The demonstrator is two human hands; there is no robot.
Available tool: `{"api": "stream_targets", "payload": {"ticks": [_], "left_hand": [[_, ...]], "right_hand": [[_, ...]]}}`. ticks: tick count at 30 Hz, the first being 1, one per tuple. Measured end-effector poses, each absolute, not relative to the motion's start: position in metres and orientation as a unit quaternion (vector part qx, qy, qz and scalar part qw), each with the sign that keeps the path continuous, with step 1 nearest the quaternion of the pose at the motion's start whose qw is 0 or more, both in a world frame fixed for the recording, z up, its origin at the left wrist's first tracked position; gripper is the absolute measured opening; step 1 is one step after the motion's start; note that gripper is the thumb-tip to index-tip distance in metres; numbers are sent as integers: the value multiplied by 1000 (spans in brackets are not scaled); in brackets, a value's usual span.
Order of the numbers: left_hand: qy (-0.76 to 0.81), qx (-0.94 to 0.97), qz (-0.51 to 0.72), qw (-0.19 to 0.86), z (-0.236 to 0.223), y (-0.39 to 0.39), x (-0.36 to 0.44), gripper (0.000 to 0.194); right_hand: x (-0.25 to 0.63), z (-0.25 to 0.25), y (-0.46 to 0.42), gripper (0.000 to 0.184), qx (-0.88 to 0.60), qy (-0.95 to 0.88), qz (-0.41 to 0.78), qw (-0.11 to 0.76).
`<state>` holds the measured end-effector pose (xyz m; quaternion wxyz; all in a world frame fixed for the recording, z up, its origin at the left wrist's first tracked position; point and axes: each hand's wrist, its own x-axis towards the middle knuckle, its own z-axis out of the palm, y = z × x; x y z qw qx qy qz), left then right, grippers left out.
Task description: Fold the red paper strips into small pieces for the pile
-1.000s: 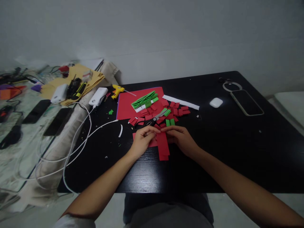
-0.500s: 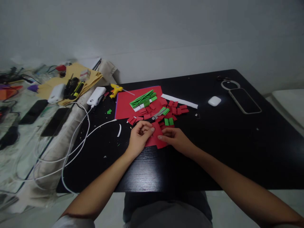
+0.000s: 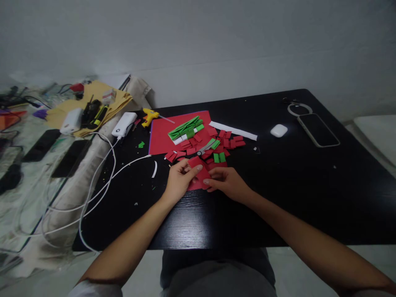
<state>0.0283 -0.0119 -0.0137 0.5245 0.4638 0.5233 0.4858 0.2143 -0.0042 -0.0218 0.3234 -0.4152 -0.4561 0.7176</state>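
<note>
A small piece of red paper (image 3: 198, 166) is held between both hands near the middle of the desk. My left hand (image 3: 181, 176) pinches its left side, thumb on top. At its lower right edge, my right hand (image 3: 227, 181) grips with thumb and fingers. More red paper (image 3: 195, 185) lies flat on the desk beneath. Just beyond the hands, small red folded paper pieces (image 3: 230, 143) are heaped with a few green ones (image 3: 219, 157). Scissors (image 3: 204, 149) lie among them, their handles partly hidden. Green folded strips (image 3: 185, 128) rest on a large red sheet (image 3: 159, 138).
A yellow glue gun (image 3: 150, 116) and a white power bank (image 3: 124, 124) with a cable sit at the left. A white paper strip (image 3: 233, 130) lies behind the heap. On the right are a white earbud case (image 3: 279, 130) and a phone (image 3: 318, 130).
The red paper between my hands has been lifted and tilted, with its lower edge turned up from the sheet beneath. Both hands stay in nearly the same place.
</note>
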Motion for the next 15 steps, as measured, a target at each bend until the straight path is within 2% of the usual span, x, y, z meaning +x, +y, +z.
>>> {"api": "stream_targets", "payload": {"ticks": [3, 10, 15], "left_hand": [[524, 447, 511, 514, -13, -10, 28, 34], [524, 425, 505, 538, -14, -10, 26, 36], [511, 450, 467, 564, -16, -11, 26, 33]], "right_hand": [[215, -23, -3, 36, -423, -448, 710, 341], [222, -20, 3, 37, -477, -456, 602, 449], [223, -19, 4, 37, -482, -455, 595, 454]]}}
